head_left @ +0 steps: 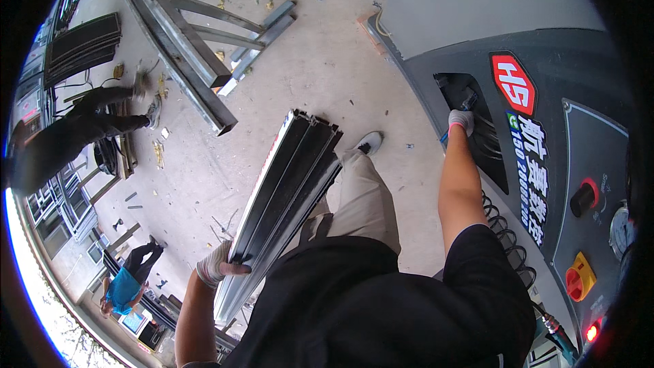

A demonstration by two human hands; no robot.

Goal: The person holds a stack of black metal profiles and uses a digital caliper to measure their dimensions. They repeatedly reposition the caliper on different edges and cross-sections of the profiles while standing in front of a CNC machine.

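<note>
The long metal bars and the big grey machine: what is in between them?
In the head view, the person's own leg in beige trousers and white shoe lie between the metal bars and the grey machine, over bare concrete floor.

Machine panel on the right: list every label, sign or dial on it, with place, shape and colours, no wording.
Red badge: upper panel, rounded, white-edged.
Lettering strip: below the badge, white and blue on dark.
Round gauge: right edge, pale face.
Yellow plate: lower panel, red knob on it.

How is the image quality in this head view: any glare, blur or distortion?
Head view: even daylight, overexposed at the lower-left rim; fisheye bends the long dark metal profile bundle held by the gloved left hand; gloved right hand at the grey machine's dark recess stays sharp.
</note>
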